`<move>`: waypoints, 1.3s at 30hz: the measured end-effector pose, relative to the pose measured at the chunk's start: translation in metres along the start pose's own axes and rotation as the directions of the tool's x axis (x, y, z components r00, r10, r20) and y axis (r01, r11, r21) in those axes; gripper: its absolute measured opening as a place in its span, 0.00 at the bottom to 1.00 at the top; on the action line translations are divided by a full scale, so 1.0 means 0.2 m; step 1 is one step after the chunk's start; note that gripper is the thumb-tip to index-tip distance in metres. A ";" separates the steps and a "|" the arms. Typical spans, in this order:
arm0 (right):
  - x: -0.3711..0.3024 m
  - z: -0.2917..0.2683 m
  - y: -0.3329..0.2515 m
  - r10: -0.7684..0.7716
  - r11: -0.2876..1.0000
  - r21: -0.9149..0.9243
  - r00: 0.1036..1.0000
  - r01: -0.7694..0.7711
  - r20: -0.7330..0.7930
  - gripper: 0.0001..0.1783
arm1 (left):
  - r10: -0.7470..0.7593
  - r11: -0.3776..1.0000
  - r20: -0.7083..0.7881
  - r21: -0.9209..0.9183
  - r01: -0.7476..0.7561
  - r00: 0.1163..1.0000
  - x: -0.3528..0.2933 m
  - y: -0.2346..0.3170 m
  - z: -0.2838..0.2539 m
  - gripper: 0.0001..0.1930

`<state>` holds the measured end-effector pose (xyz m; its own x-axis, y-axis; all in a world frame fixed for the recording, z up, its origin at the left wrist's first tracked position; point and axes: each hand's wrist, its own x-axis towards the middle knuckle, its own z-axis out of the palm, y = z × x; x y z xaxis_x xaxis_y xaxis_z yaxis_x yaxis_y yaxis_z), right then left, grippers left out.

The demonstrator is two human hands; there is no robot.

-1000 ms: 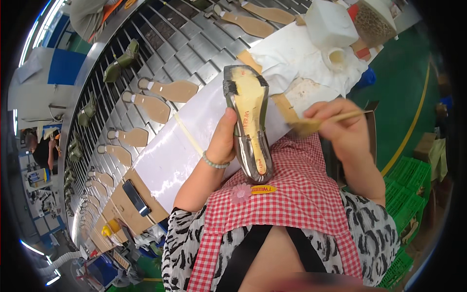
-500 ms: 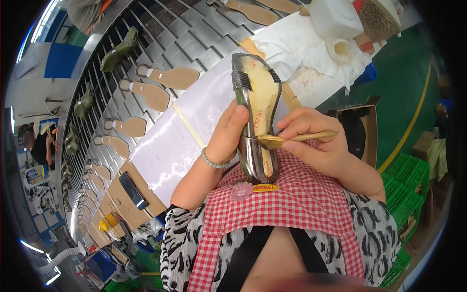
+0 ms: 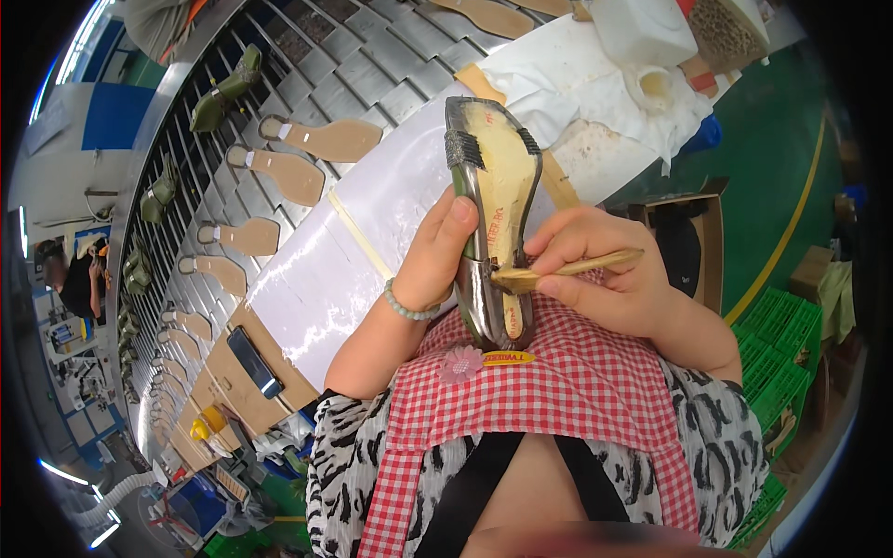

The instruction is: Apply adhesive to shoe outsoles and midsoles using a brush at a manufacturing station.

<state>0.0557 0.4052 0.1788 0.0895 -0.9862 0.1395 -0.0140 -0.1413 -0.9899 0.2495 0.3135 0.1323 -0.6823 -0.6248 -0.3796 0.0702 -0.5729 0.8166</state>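
Note:
My left hand [image 3: 435, 246] is closed round the left side of a shoe upper on its last [image 3: 503, 191], sole side facing up. Its bottom shows a cream-yellow strip, dark wet-looking edges, rough black bands near the toe and a shiny metallic heel part. A bead bracelet [image 3: 409, 307] circles my left wrist. Pinched in my right hand [image 3: 609, 265] is a thin wooden-handled brush [image 3: 581, 267]. Its tip touches the shoe's bottom near the heel end, and the bristles are partly hidden. The heel end rests close against my checked apron [image 3: 558, 372].
Left of me, a roller conveyor [image 3: 321, 88] carries several tan soles [image 3: 298, 181] and green shoes [image 3: 226, 88]. On the white-covered table [image 3: 326, 270] are a phone [image 3: 254, 361], a white jug [image 3: 642, 33] and cloth [image 3: 595, 112]. Green crates [image 3: 777, 344] and a carton [image 3: 712, 246] stand right.
The brush tip has shifted slightly toward the heel and the shoe has moved a little. Both hands keep their grips.

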 end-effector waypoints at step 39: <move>0.00 0.05 0.22 0.194 0.960 0.256 0.923 -0.110 -0.332 0.05 | 0.684 0.558 -0.150 0.738 -0.379 0.714 -0.15 -0.22 0.00 0.55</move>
<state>0.0655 0.4007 0.1344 -0.2503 -0.9666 -0.0548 0.2317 -0.0049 -0.9728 0.2660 0.3576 0.1072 -0.3303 -0.9174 0.2219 -0.2396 0.3089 0.9204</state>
